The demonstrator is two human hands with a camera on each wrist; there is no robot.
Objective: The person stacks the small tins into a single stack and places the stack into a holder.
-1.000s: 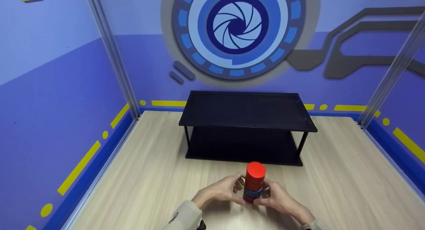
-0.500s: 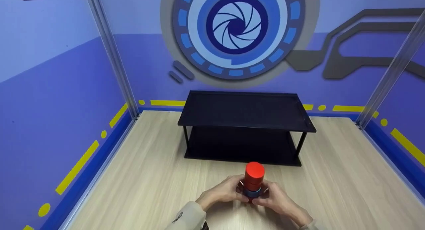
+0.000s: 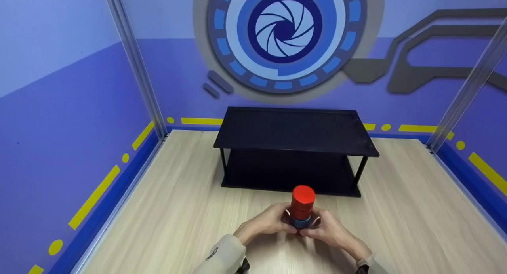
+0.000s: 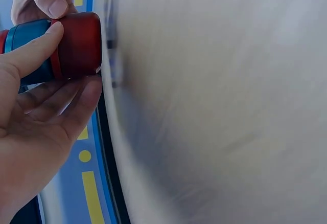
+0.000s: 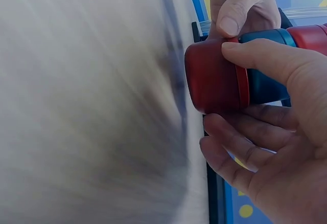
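Observation:
An upright stack of small round tins stands between both hands in front of the shelf. Its top is a red tin (image 3: pixel 303 200), below it sits a blue tin (image 3: pixel 300 223), and the lowest is a dark red tin (image 4: pixel 80 45) with a thin lid band. My left hand (image 3: pixel 267 221) holds the lowest tin from the left, thumb across its upper part, fingers curled behind. My right hand (image 3: pixel 330 229) grips it from the right in the same way, the two thumbs nearly meeting. The lowest tin's base is close over the wooden table (image 3: pixel 182 210).
Just beyond the stack stands a black two-tier shelf (image 3: pixel 293 129) on thin posts, its front edge close to the tins. Blue printed walls (image 3: pixel 71 147) with metal corner posts (image 3: pixel 136 64) enclose the table on the left, back and right.
Both hands have moved the stack slightly up and away, toward the shelf. The left hand has closed in from a looser hold on the tins; the shelf has not moved.

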